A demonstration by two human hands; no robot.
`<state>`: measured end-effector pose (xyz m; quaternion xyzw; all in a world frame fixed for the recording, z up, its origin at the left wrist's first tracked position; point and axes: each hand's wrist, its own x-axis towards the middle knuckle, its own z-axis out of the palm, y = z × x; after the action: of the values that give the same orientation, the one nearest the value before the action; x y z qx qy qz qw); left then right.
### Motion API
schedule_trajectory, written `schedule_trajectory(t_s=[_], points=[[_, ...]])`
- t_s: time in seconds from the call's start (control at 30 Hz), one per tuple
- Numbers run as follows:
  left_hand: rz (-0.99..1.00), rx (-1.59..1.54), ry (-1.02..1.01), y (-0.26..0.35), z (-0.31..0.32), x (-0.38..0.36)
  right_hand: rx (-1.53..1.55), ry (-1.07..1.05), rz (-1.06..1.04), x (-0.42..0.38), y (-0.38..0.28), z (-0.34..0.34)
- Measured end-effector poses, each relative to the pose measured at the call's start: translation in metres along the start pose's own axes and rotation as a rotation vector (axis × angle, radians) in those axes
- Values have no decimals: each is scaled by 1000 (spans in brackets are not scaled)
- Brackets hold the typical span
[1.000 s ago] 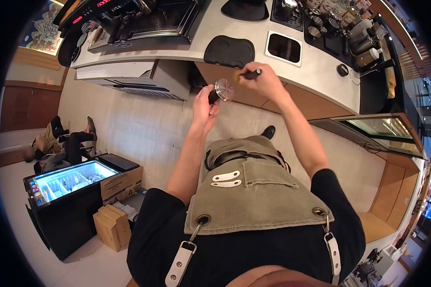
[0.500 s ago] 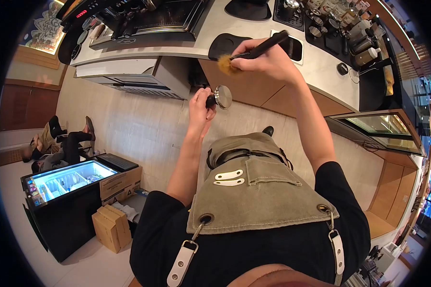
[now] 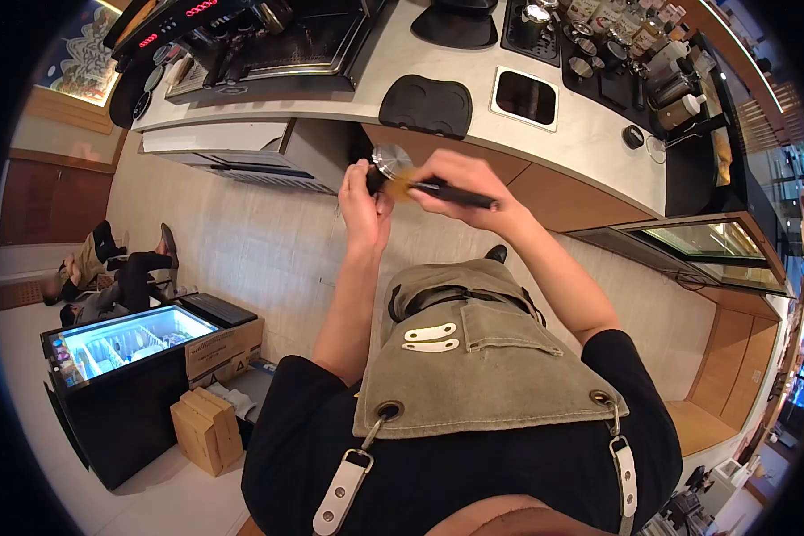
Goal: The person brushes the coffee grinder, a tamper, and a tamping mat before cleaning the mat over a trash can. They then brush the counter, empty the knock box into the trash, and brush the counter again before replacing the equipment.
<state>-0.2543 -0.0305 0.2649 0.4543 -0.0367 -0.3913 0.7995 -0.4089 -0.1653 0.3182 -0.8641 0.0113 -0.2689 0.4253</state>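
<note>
In the head view, my left hand (image 3: pixel 364 210) is closed around the black handle of a coffee tamper (image 3: pixel 389 161), its round steel base turned up and outward. My right hand (image 3: pixel 464 181) grips a brush (image 3: pixel 460 195) with a black handle and yellowish bristles. The bristles are blurred and lie at the tamper's steel base, seemingly touching it. Both hands are in front of the counter edge, above the floor. Past them on the counter lies a black tamping mat (image 3: pixel 426 104).
An espresso machine (image 3: pixel 286 49) stands at the counter's left. A rectangular metal-rimmed opening (image 3: pixel 527 98) is right of the mat, with bottles (image 3: pixel 643 36) and jiggers behind. An open glass-fronted door (image 3: pixel 706 241) juts out at right. Seated people (image 3: pixel 107 268) are far left.
My right hand has come down and left from over the counter, bringing the brush to the tamper. The tamper has risen slightly, and its face has tilted.
</note>
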Motion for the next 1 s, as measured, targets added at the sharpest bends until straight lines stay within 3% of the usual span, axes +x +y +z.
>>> schedule_trajectory(t_s=[0.03,0.1,0.27,0.4,0.5,0.6,0.63,0.7,0.83,0.9,0.97,1.0], points=[[-20,-35,12,-1,-2,3,-335,-113,158,-18,29,4],[-25,-31,16,7,-1,7,-484,-151,267,-47,72,-2],[-29,-6,-13,6,8,1,-105,211,41,12,-39,-50],[-97,-66,-31,-9,18,3,156,272,-75,13,-23,-36],[-95,-48,-111,-8,11,3,-112,2,690,-20,79,-33],[-141,-122,-170,0,10,6,-183,96,593,-28,85,-51],[-177,-142,-177,-2,4,-2,88,177,603,-16,53,-56],[-203,-134,-183,0,5,-1,313,298,527,2,-2,-62],[-129,-58,-223,-6,15,-4,311,177,157,8,-47,-53],[-117,-58,-223,-14,10,-2,21,28,131,10,-20,-41],[-127,-75,-182,-18,-3,-3,-642,38,375,-16,50,-42],[-149,-107,-164,-19,-4,-7,-435,9,638,-20,52,-52]])
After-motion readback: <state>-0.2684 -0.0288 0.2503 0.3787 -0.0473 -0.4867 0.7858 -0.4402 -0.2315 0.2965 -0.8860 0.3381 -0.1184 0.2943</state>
